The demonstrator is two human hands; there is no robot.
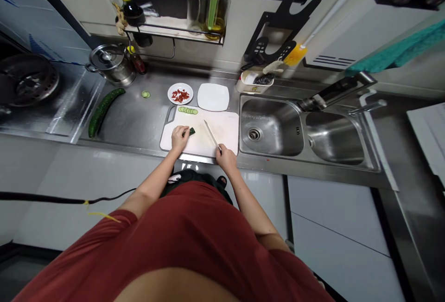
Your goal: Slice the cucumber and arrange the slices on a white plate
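Note:
My left hand [180, 138] is closed over a short piece of dark green cucumber [192, 131] on the white cutting board [201, 146]. To its right, my right hand [227, 158] grips the handle of a knife [212, 134], whose blade points away from me over the board, apart from the cucumber piece. A row of thin cucumber slices [187, 110] lies along the board's far left part. Just beyond the board are a white plate of chopped red pieces [180, 95] and a squarish white plate [213, 97].
A long whole cucumber [103, 111] and a few cut slices [145, 94] lie on the steel counter at left. Behind them stand a lidded pot [113, 67] and a sauce bottle [137, 62]. A double sink [274, 128] adjoins the board's right side. A bottle shelf [174, 34] hangs above.

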